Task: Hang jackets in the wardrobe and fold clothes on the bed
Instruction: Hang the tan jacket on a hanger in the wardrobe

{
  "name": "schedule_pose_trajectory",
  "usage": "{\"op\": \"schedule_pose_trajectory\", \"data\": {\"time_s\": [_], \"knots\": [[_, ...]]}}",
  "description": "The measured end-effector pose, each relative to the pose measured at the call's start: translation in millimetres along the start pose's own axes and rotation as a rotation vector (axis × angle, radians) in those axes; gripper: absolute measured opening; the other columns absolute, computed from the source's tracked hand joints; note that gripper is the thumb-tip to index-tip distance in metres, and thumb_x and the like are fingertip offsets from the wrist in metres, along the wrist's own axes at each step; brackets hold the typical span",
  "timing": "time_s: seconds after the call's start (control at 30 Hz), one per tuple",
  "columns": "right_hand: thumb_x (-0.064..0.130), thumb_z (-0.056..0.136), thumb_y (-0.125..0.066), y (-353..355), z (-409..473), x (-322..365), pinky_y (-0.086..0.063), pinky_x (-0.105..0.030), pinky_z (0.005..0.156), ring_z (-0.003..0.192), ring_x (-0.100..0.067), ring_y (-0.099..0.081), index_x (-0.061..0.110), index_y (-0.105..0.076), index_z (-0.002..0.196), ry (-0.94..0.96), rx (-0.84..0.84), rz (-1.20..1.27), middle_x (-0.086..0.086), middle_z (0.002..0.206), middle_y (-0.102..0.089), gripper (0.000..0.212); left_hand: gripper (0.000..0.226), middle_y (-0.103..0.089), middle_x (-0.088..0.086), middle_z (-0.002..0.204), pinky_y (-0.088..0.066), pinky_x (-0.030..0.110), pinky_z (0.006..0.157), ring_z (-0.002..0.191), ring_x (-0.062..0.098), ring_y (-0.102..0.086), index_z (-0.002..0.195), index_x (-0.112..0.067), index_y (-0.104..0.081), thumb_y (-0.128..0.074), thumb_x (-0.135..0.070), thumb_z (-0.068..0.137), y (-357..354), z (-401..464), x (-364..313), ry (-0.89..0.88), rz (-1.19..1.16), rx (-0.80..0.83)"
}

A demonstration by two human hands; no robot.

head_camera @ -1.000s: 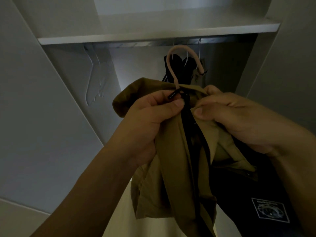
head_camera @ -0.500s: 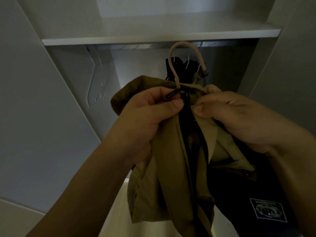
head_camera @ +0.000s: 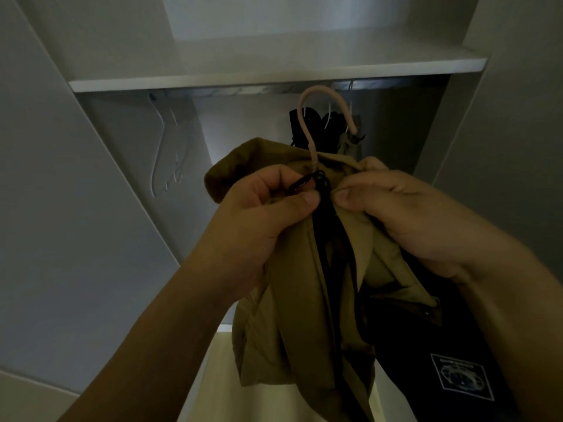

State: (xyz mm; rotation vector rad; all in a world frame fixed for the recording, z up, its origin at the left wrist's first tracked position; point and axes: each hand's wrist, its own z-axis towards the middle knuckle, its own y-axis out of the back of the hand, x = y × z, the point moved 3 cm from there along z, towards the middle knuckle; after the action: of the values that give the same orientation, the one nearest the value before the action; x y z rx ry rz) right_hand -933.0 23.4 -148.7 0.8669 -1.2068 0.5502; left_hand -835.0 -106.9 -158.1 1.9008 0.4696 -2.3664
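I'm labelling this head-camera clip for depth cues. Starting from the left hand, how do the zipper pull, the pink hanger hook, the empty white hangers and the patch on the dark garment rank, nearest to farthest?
From the left hand:
1. Zipper pull, pinched at its fingertips.
2. Pink hanger hook, just above, rising from the tan jacket's collar.
3. Empty white hangers up left and the patch low right: both clearly farther, too close to rank.

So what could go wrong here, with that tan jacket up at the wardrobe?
The pink hanger hook is not yet on the rail, so the tan jacket hangs only from the left hand and right hand; a loose grip could drop it. The left hand pinches the black zipper pull, and the bunched collar fabric might catch in the zip. The hook could also snag the dark clothes already hanging behind it.
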Motion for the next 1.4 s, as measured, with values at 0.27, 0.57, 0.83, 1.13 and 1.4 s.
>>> {"op": "schedule_pose_trajectory", "data": {"time_s": [0.27,0.57,0.83,1.13,1.4], "knots": [[0.027,0.093,-0.053,-1.6,4.1,-7.9,-0.033,-0.009,0.079,0.087,0.005,-0.042,0.039,-0.070,0.066,0.023,0.002,-0.093,0.018,0.082,-0.041,0.034,0.026,-0.063,-0.007,0.107,-0.049,0.020,0.087,0.104,0.005,-0.059,0.104,-0.024,-0.060,-0.056,-0.009,0.083,4.4,1.4,-7.0,-0.250,0.613,-0.047],[0.028,0.096,-0.050,3.7,10.9,-16.6,-0.033,-0.005,0.080,0.091,0.003,-0.039,0.011,-0.070,0.090,-0.033,-0.044,-0.116,0.003,0.097,-0.039,0.027,0.023,-0.058,-0.003,0.094,-0.018,0.026,0.078,0.087,0.010,-0.039,0.092,-0.018,-0.064,-0.049,-0.034,0.090,-0.1,7.6,-10.9,-0.595,1.543,-0.113],[0.036,0.096,-0.054,-2.0,33.2,-48.6,-0.040,-0.016,0.079,0.089,0.002,-0.046,0.043,-0.070,0.079,-0.109,-0.247,-0.080,0.007,0.099,-0.036,0.024,0.015,-0.055,0.001,0.071,-0.027,0.035,0.073,0.070,0.022,-0.050,0.077,-0.017,-0.057,-0.050,-0.026,0.085,-11.2,16.4,10.7,-0.761,1.967,-0.022],[0.023,0.097,-0.054,22.4,55.8,-62.4,-0.050,-0.034,0.094,0.106,-0.027,-0.063,0.020,-0.072,0.092,-0.228,-0.316,0.343,-0.009,0.107,-0.069,0.019,0.027,-0.061,0.000,0.095,-0.036,0.037,0.083,0.089,0.020,-0.052,0.092,-0.024,-0.060,-0.045,-0.045,0.084,-6.0,-6.1,69.1,-0.541,1.839,0.197],[0.024,0.097,-0.053,23.1,59.6,-49.7,-0.053,-0.037,0.091,0.101,-0.022,-0.066,0.017,-0.070,0.097,-0.184,-0.274,0.297,-0.008,0.106,-0.070,0.017,0.030,-0.068,-0.017,0.100,-0.053,0.026,0.091,0.096,0.006,-0.063,0.104,-0.035,-0.061,-0.076,-0.039,0.079,10.2,69.2,34.2,0.387,0.969,0.379]]}}
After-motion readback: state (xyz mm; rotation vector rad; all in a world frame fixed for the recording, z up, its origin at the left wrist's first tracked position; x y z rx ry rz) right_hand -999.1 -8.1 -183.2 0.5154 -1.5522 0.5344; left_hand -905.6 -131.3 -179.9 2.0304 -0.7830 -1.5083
